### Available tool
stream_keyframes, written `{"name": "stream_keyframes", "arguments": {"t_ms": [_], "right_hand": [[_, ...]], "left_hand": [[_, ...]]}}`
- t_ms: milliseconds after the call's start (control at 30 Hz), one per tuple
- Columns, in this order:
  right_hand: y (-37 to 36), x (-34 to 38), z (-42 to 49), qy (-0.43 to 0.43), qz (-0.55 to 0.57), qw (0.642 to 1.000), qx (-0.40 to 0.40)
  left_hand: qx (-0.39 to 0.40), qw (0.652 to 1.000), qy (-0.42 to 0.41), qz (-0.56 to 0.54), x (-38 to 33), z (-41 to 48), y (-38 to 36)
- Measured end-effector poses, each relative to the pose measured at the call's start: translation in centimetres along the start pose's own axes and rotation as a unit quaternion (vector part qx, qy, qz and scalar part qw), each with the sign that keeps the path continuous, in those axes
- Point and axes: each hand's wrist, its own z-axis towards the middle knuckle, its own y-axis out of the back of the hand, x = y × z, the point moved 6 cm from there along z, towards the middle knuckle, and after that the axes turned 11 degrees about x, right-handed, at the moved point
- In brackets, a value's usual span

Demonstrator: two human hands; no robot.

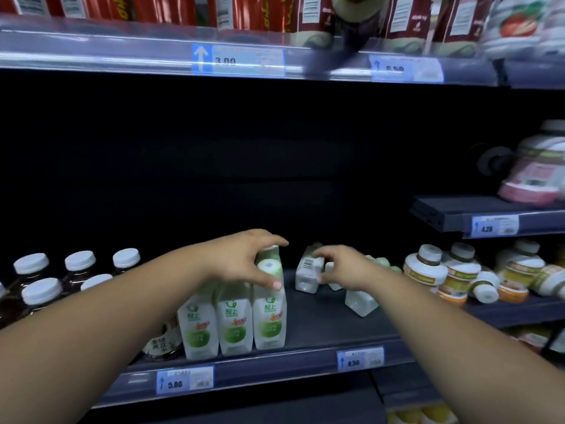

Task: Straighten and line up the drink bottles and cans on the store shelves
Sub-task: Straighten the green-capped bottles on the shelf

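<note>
Item: white-and-green drink bottles, row of three (pixel 234 322), standing at the front edge of the shelf (pixel 330 328). The left hand (pixel 241 261) is gripping the rightmost bottle (pixel 269 322) at its cap, fingers curling over the top and thumb pressing the near side. A toppled bottle (pixel 306 272) is lying just right of the row. The right hand (pixel 345 267) is pinching it, fingertips above and thumb below. A second fallen bottle (pixel 360 301) is lying beneath the right wrist.
</note>
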Motion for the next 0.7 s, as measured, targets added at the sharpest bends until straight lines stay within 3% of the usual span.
{"name": "stream_keyframes", "arguments": {"t_ms": [133,267,567,700], "right_hand": [[-3.5,-0.8,2.9,-0.013,-0.117,0.991,0.071],[-4.8,-0.9,4.0,-0.006,-0.190,0.976,0.107],[-5.0,0.1,-2.7,0.056,-0.149,0.981,0.109],[-3.7,1.1,-2.9,0.018,-0.069,0.997,0.018]], "left_hand": [[0.013,0.993,0.045,0.108,0.4,0.5,-1.3],[0.010,0.989,0.050,0.139,0.4,0.6,-1.7],[0.002,0.991,0.043,0.126,0.2,0.3,-1.7],[0.004,0.993,0.046,0.113,0.0,0.2,-1.6]]}}
